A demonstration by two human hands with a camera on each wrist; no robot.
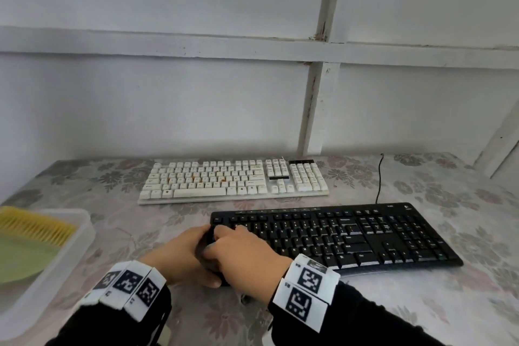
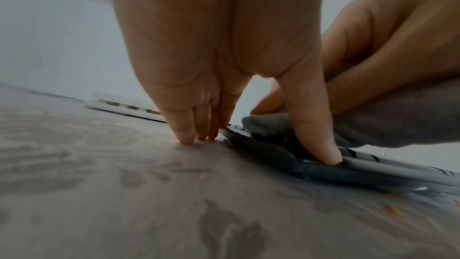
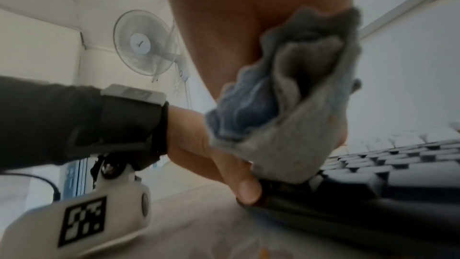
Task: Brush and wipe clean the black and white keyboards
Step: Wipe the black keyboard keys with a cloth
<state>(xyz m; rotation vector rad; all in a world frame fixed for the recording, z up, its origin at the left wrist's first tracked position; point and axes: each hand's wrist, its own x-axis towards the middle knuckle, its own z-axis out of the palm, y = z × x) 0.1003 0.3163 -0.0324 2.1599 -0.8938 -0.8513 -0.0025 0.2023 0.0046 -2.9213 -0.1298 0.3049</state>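
Note:
The black keyboard [image 1: 365, 236] lies near me on the flowered table, and the white keyboard [image 1: 233, 180] lies behind it with orange specks among its keys. My left hand [image 1: 182, 253] braces the black keyboard's left end. Its straight fingers [image 2: 184, 131] touch the table at the edge, and its thumb [image 2: 321, 145] presses on the near corner. My right hand [image 1: 247, 253] grips a bunched grey cloth [image 3: 286, 115] and presses it on the leftmost keys of the black keyboard [image 3: 373, 174]. In the head view the cloth is hidden under the hand.
A clear plastic tray [image 1: 81, 233] at the left holds a yellow brush [image 1: 36, 225] and a green item [image 1: 22, 258]. The black keyboard's cable [image 1: 379, 177] runs back toward the wall. Orange crumbs [image 2: 390, 209] lie on the table by the keyboard's front edge.

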